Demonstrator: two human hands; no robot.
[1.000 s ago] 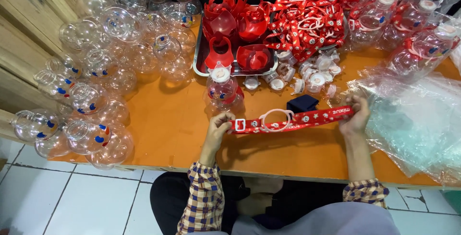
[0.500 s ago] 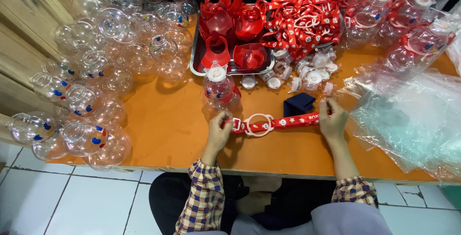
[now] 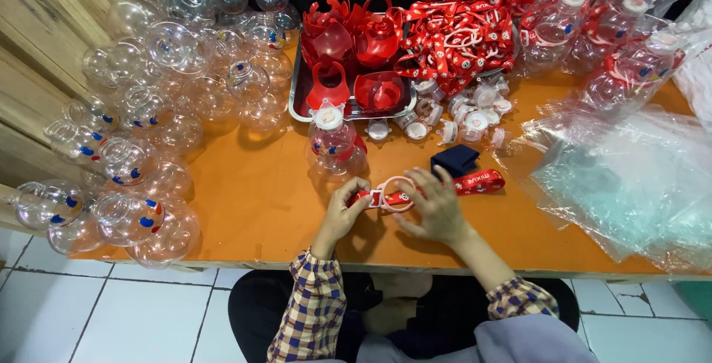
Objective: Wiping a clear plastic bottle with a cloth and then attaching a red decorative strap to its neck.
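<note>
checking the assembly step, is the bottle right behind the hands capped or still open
Capped. The clear bottle stands upright on the orange table with a white cap on its neck, just beyond the left hand.

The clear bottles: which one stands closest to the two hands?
The capped bottle standing alone on the orange table, just in front of the metal tray. It has a white cap and red band; the other bottles lie heaped at the sides.

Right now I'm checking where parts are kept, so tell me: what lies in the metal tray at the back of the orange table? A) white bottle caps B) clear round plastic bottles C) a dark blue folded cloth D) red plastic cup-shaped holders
D: the metal tray holds red plastic cup-shaped holders; the clear round plastic bottles pile to its left on the orange table.
</note>
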